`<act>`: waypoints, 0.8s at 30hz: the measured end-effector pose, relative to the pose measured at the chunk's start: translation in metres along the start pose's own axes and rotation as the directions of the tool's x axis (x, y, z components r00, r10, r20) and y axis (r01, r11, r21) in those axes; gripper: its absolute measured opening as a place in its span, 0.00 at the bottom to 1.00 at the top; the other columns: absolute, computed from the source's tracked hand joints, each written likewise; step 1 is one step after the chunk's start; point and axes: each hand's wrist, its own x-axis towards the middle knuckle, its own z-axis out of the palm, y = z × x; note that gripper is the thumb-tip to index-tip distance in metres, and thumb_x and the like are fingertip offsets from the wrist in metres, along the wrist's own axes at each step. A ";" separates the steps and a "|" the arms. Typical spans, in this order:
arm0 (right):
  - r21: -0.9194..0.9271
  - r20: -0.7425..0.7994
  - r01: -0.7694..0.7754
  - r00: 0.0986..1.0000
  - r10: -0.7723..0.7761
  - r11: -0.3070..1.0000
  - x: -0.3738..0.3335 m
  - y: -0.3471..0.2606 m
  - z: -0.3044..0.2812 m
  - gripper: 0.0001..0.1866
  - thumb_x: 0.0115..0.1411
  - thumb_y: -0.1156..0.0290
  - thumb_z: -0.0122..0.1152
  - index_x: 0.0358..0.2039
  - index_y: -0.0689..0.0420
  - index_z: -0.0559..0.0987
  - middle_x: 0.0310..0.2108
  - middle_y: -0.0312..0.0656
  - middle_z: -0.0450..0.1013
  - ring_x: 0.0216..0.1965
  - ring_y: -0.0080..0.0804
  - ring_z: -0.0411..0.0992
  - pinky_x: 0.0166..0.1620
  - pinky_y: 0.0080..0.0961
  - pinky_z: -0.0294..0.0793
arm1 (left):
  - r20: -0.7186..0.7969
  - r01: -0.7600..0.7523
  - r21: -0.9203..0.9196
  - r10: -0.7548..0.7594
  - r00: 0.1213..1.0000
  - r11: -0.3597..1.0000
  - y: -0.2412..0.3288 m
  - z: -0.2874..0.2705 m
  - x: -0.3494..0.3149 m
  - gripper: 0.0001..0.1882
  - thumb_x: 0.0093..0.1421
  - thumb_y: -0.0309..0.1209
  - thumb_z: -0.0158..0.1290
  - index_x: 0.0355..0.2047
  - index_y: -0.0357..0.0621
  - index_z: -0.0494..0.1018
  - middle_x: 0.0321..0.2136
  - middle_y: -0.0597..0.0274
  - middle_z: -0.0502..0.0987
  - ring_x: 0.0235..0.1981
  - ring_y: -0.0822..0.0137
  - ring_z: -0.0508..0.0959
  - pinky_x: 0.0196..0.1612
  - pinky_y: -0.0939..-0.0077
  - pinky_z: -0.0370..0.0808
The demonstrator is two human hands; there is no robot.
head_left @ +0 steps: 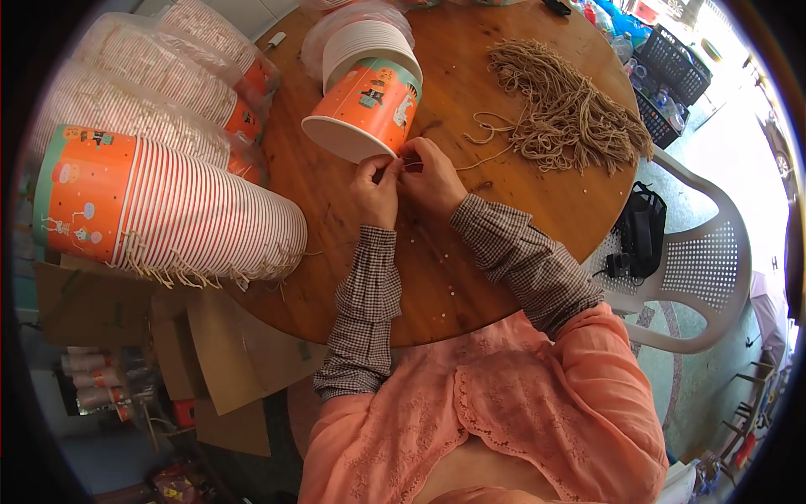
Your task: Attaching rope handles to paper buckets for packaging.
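An orange paper bucket (357,105) with a green band and printed figures lies tilted on its side, its white rim toward me. Right at that rim, the fingers of my left hand (376,191) are pinched together. My right hand (431,176) meets it there, also pinching, with a thin strand of string (413,165) showing by the fingertips. The fingers partly hide where string and rim meet. Another strand runs from behind my right hand toward a tangled heap of tan string (571,109). Behind the bucket lies a nested stack of white-rimmed buckets (365,46) in clear plastic.
At the left, a long stack of nested buckets (210,206) has string ends hanging along its underside. Plastic-wrapped bucket stacks (159,76) lie behind it. Open cardboard boxes (235,336) stand below the round wooden table (470,277). A plastic chair (705,244) holding a black bag (642,231) is at right.
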 end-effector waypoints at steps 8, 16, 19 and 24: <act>-0.096 0.054 0.053 0.997 -0.048 0.994 0.002 0.006 -0.003 0.14 0.53 0.78 0.60 0.40 0.64 0.71 0.39 0.47 0.70 0.40 0.36 0.74 0.43 0.27 0.77 | -0.015 -0.124 0.015 0.125 0.992 0.992 -0.003 0.003 -0.001 0.06 0.52 0.25 0.60 0.29 0.37 0.74 0.28 0.57 0.76 0.31 0.62 0.77 0.35 0.72 0.74; -0.133 0.223 0.195 0.961 -0.162 0.972 0.006 0.004 -0.018 0.15 0.53 0.70 0.59 0.42 0.60 0.73 0.41 0.49 0.72 0.43 0.44 0.73 0.47 0.33 0.72 | 0.063 -0.497 0.112 0.493 0.868 0.861 0.034 0.012 -0.019 0.05 0.58 0.27 0.55 0.30 0.38 0.71 0.33 0.56 0.77 0.34 0.58 0.77 0.37 0.69 0.75; -0.241 0.276 0.230 0.948 -0.160 0.943 0.002 0.012 -0.023 0.19 0.52 0.67 0.60 0.44 0.57 0.73 0.38 0.48 0.72 0.44 0.46 0.71 0.44 0.39 0.73 | 0.118 -0.369 -0.051 0.373 0.920 0.928 0.028 0.009 -0.014 0.06 0.61 0.28 0.53 0.32 0.38 0.71 0.35 0.56 0.78 0.31 0.64 0.78 0.36 0.74 0.76; -0.289 0.208 0.115 0.977 -0.055 0.950 -0.011 -0.006 -0.032 0.18 0.54 0.70 0.58 0.46 0.58 0.73 0.37 0.50 0.74 0.37 0.45 0.74 0.40 0.35 0.74 | 0.057 -0.244 -0.177 0.257 0.965 0.954 0.017 0.006 -0.010 0.06 0.64 0.29 0.49 0.36 0.38 0.69 0.28 0.60 0.77 0.27 0.73 0.76 0.33 0.79 0.75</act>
